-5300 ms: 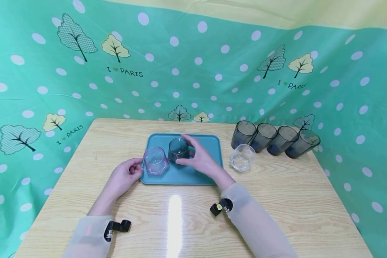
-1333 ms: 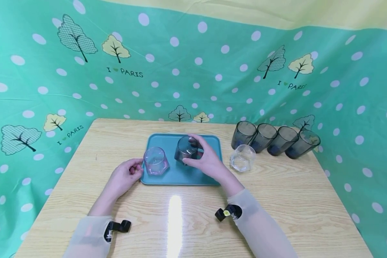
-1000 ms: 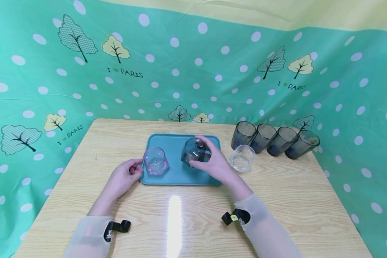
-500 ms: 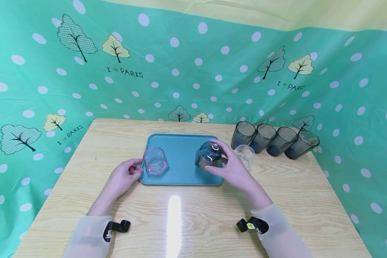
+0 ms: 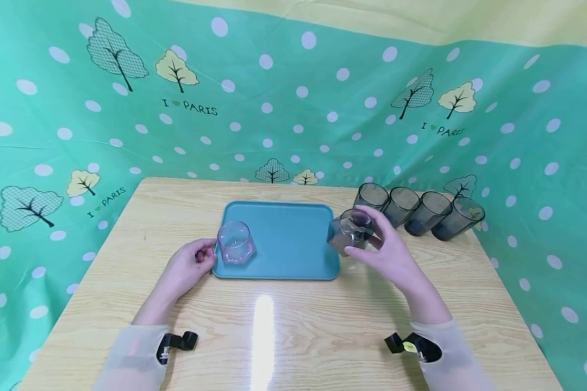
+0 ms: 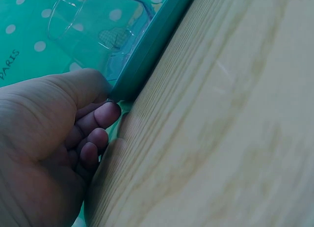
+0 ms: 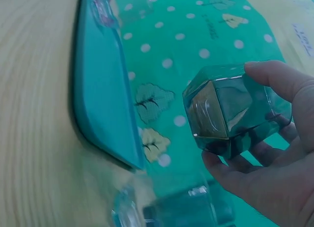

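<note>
My right hand [image 5: 388,252] holds a short smoky-grey glass [image 5: 344,231] between thumb and fingers, at the right edge of a blue tray [image 5: 288,239]. The right wrist view shows that glass [image 7: 221,109] tilted and off the table, its faceted base facing the camera. My left hand [image 5: 191,266] pinches the tray's left rim, thumb on top and fingers curled at the edge, also seen in the left wrist view. A pinkish clear glass [image 5: 236,244] stands on the tray's left part. A clear glass [image 7: 127,210] on the table is mostly hidden behind the grey glass and right hand in the head view.
Several tall dark glasses stand in a slanting row at the back right, among them the nearest tall glass [image 5: 372,194] and the outermost tall glass [image 5: 460,217]. The wooden table [image 5: 313,331] meets a green dotted curtain [image 5: 274,98] behind and at both sides.
My right hand has carried the grey glass from the tray's middle rightward to its right edge, covering the clear glass from the head view. The left hand and pinkish glass stay put.
</note>
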### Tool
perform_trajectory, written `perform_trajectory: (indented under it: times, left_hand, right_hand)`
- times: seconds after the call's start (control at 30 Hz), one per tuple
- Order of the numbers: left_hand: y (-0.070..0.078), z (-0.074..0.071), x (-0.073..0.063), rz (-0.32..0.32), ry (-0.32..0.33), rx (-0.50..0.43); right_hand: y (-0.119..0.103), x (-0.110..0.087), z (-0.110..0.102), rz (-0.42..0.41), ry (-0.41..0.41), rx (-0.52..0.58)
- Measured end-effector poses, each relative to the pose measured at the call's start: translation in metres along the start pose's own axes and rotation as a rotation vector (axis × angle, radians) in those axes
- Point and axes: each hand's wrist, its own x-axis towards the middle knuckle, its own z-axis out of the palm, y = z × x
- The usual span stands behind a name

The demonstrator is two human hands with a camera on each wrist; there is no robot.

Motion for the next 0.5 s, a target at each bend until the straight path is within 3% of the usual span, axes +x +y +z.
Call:
perform_trajectory:
  times: [0.5]
  left_hand:
    - [0.001,0.000,0.001,-0.013,-0.005,0.005]
  right_hand:
    - [-0.002,-0.021,-0.052,0.017,0.171,-0.059]
